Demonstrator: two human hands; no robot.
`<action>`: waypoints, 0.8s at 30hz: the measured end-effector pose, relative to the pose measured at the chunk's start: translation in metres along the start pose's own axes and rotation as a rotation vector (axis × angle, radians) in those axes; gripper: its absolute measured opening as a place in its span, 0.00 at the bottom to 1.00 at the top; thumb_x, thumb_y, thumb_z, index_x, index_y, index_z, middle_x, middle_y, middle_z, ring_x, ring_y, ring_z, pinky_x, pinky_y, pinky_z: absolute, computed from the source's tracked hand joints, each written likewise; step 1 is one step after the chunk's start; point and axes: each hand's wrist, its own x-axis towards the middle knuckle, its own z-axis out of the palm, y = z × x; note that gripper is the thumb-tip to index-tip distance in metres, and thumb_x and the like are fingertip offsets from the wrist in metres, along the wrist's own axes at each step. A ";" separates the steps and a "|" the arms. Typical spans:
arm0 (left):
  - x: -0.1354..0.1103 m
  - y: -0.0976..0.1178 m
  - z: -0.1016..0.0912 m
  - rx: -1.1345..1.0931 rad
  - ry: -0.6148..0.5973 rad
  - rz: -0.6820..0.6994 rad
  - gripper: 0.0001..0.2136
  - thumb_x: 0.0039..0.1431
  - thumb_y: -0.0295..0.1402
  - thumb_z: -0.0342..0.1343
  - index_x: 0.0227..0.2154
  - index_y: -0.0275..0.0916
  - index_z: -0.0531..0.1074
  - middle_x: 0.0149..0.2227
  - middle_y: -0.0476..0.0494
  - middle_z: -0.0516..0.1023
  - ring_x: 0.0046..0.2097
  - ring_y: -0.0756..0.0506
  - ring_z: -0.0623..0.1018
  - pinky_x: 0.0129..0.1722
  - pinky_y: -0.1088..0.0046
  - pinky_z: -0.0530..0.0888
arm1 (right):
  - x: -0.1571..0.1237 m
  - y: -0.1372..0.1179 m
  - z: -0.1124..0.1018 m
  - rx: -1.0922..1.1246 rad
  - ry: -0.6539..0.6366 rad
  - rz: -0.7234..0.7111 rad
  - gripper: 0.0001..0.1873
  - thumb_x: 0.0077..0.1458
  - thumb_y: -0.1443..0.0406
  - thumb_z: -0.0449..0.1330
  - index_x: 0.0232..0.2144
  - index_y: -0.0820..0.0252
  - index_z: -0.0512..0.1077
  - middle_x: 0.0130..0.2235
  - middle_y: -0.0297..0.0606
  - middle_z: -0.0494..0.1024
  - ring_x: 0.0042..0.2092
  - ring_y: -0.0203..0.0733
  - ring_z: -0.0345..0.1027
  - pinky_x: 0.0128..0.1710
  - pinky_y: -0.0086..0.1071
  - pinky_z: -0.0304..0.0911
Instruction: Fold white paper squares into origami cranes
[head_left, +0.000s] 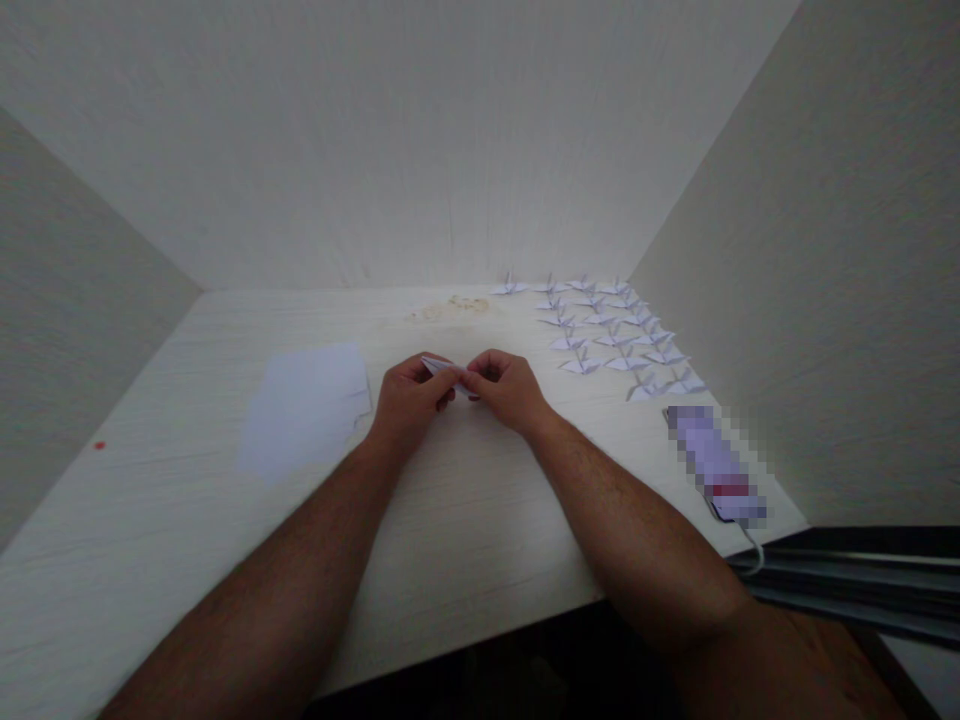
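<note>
- Left hand [416, 395] and right hand [508, 388]: both pinch the slim, pointed, folded white paper piece [439, 368], over the middle of the white wood-grain counter [480, 510].
- Step in hand: apparently shaping a fold.
- Next move calls for: steady left pinch, precise right-hand creasing.

Left hand [415, 398] and right hand [511, 390] together now, pinching a folded paper [437, 367] over the table [465, 520]! White sheets [304, 410] lie out left; to the right, cranes [580, 366] in rows, and nearer, a phone [709, 460] trailing its cable [759, 553].
</note>
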 end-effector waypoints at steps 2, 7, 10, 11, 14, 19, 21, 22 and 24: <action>0.000 -0.001 -0.001 0.017 0.001 -0.002 0.07 0.50 0.36 0.63 0.24 0.37 0.74 0.18 0.52 0.69 0.20 0.53 0.65 0.20 0.77 0.62 | 0.000 0.000 0.000 0.004 -0.002 0.010 0.16 0.47 0.55 0.68 0.26 0.60 0.70 0.24 0.30 0.73 0.25 0.31 0.67 0.28 0.29 0.69; 0.001 -0.003 -0.002 0.057 0.017 -0.006 0.08 0.49 0.37 0.63 0.24 0.37 0.75 0.18 0.51 0.70 0.20 0.53 0.66 0.20 0.77 0.61 | 0.000 0.000 0.001 -0.004 -0.008 0.038 0.16 0.48 0.55 0.68 0.26 0.60 0.69 0.24 0.29 0.73 0.26 0.31 0.67 0.28 0.29 0.69; 0.000 -0.001 -0.002 0.095 0.026 -0.001 0.09 0.50 0.37 0.62 0.23 0.37 0.75 0.18 0.51 0.70 0.20 0.53 0.66 0.21 0.77 0.62 | 0.000 -0.001 0.001 -0.018 -0.015 0.034 0.15 0.49 0.55 0.67 0.26 0.60 0.69 0.25 0.29 0.72 0.26 0.31 0.67 0.28 0.29 0.68; 0.000 0.001 -0.002 0.122 0.029 -0.001 0.09 0.50 0.37 0.62 0.23 0.37 0.75 0.18 0.51 0.70 0.20 0.53 0.66 0.21 0.77 0.62 | 0.000 -0.001 0.001 -0.033 -0.017 0.032 0.15 0.49 0.56 0.66 0.26 0.60 0.69 0.24 0.29 0.72 0.26 0.31 0.66 0.27 0.29 0.67; -0.002 0.004 -0.001 0.186 0.035 0.003 0.09 0.50 0.37 0.62 0.22 0.37 0.75 0.18 0.52 0.70 0.20 0.53 0.65 0.21 0.77 0.61 | -0.001 -0.004 0.000 -0.099 -0.006 -0.006 0.13 0.49 0.57 0.65 0.25 0.60 0.69 0.23 0.29 0.71 0.26 0.31 0.63 0.26 0.27 0.62; -0.003 0.006 -0.001 0.218 0.068 0.008 0.09 0.50 0.37 0.62 0.21 0.37 0.74 0.18 0.51 0.71 0.21 0.53 0.66 0.21 0.77 0.62 | -0.001 -0.007 0.002 -0.155 0.015 -0.058 0.14 0.49 0.56 0.65 0.24 0.60 0.68 0.23 0.29 0.69 0.25 0.31 0.60 0.25 0.27 0.56; -0.003 0.006 -0.001 0.213 0.065 0.004 0.09 0.50 0.36 0.62 0.22 0.37 0.74 0.19 0.51 0.71 0.21 0.53 0.66 0.21 0.77 0.62 | -0.001 -0.005 0.002 -0.141 0.029 -0.030 0.17 0.49 0.53 0.65 0.24 0.60 0.68 0.22 0.29 0.70 0.25 0.31 0.60 0.25 0.27 0.57; -0.003 0.006 -0.001 0.203 0.057 0.004 0.08 0.49 0.36 0.63 0.23 0.37 0.74 0.19 0.52 0.71 0.21 0.53 0.66 0.22 0.77 0.62 | -0.001 -0.004 0.003 -0.128 0.037 -0.018 0.19 0.48 0.51 0.65 0.24 0.59 0.68 0.23 0.29 0.70 0.25 0.31 0.61 0.25 0.27 0.57; -0.002 0.007 0.000 0.176 0.041 0.006 0.08 0.48 0.36 0.64 0.23 0.38 0.73 0.19 0.53 0.71 0.21 0.53 0.65 0.21 0.77 0.62 | -0.001 -0.003 0.003 -0.109 0.051 -0.009 0.20 0.47 0.50 0.66 0.24 0.59 0.67 0.23 0.29 0.70 0.25 0.32 0.62 0.25 0.28 0.58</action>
